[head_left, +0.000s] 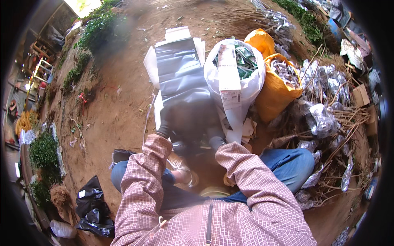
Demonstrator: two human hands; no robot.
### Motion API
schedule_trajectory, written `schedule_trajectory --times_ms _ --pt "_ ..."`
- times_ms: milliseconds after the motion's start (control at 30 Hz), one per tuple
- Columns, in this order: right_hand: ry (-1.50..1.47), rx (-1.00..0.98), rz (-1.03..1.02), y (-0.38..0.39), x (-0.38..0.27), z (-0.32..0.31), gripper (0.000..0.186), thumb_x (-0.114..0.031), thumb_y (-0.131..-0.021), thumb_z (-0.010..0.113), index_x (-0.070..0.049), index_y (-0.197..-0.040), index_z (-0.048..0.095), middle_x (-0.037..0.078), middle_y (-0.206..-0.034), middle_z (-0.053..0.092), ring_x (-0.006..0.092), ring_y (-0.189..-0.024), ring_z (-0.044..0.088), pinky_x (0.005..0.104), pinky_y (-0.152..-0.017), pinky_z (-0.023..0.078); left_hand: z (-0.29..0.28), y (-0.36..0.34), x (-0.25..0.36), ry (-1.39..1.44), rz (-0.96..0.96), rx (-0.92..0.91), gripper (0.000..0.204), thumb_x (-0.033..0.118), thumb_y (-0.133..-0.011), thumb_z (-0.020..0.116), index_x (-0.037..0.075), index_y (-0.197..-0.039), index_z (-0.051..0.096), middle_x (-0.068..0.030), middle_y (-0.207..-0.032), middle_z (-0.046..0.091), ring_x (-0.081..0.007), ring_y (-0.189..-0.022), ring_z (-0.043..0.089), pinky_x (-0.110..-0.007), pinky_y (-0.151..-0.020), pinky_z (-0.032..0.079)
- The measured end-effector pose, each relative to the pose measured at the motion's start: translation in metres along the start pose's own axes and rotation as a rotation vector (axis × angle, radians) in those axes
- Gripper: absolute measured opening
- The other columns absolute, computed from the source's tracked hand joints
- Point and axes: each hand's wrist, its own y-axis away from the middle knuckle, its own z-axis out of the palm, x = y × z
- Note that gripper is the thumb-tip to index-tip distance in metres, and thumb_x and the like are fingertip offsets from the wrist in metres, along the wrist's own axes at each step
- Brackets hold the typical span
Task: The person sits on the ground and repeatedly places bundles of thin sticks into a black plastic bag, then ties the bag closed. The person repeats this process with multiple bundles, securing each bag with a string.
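Grey plastic bags or sheeting (pixel 179 74) lie flat over a white carton (pixel 151 67) in front of me. At their near end are my left hand (pixel 164 124) and my right hand (pixel 215 135), both in dark gloves. A dark blur between the hands hides the fingers and anything in them. Just right of the sheeting, a white sack (pixel 259 80) is full of green packets (pixel 246 61). A long strip of printed white labels (pixel 229 74) hangs over its front, its lower end curling down near my right hand.
Two orange sacks (pixel 275 104) stand right of the white one; the nearer holds small pale pieces (pixel 283 71). Bare-rooted branches wrapped in silvery film (pixel 324 117) pile up at right. A black plastic bag (pixel 92 201) lies at lower left, near green plants (pixel 44 153).
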Motion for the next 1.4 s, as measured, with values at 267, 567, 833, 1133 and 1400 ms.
schedule_trajectory --times_ms 267,567,833,1133,1400 --pt "-1.554 -0.164 -0.082 0.048 0.031 -0.097 0.037 -0.017 -0.095 0.062 -0.005 -0.129 0.063 0.013 -0.126 0.068 0.0247 -0.112 0.066 0.0341 -0.094 0.054 -0.001 -0.001 0.035 0.526 0.066 -0.256 0.023 0.012 -0.096 0.062 0.005 -0.116 0.071 -0.0144 -0.107 0.074 -0.0287 -0.097 0.072 -0.035 -0.085 0.056" --pt "-2.35 0.396 -0.374 0.058 0.013 -0.105 0.037 -0.02 -0.104 0.048 -0.001 -0.134 0.055 0.013 -0.135 0.06 0.0213 -0.123 0.058 0.0337 -0.098 0.051 -0.042 -0.038 -0.011 0.249 -0.007 -0.125 0.027 0.02 -0.1 0.063 0.001 -0.118 0.07 -0.0079 -0.102 0.075 -0.0139 -0.09 0.067 -0.032 -0.084 0.054" --pt "-1.01 0.523 0.201 0.077 0.011 -0.08 0.031 -0.025 -0.106 0.043 -0.004 -0.122 0.059 0.013 -0.11 0.066 0.0205 -0.094 0.067 0.0336 -0.082 0.056 -0.079 -0.1 -0.076 0.985 -0.257 -0.049 0.032 0.02 -0.103 0.055 -0.002 -0.123 0.067 -0.0072 -0.114 0.07 -0.0164 -0.101 0.066 -0.031 -0.091 0.054" --pt "-1.452 0.669 -0.097 0.233 0.175 -0.099 0.028 -0.021 -0.102 0.055 -0.002 -0.122 0.061 0.01 -0.115 0.068 0.0179 -0.099 0.065 0.0335 -0.087 0.054 -0.093 -0.066 0.027 0.751 -0.256 -0.15 0.042 0.022 -0.104 0.052 -0.005 -0.137 0.055 -0.0101 -0.128 0.063 -0.0197 -0.112 0.06 -0.035 -0.1 0.047" --pt "-0.484 0.563 1.831 0.55 0.449 0.165 0.067 -0.039 -0.081 0.083 -0.001 -0.129 0.058 0.018 -0.124 0.066 0.0347 -0.107 0.066 0.0421 -0.091 0.052 -0.053 -0.021 0.07 0.721 -0.291 -0.246 0.042 0.024 -0.104 0.052 -0.004 -0.137 0.056 -0.0146 -0.127 0.063 -0.0236 -0.112 0.059 -0.036 -0.101 0.046"
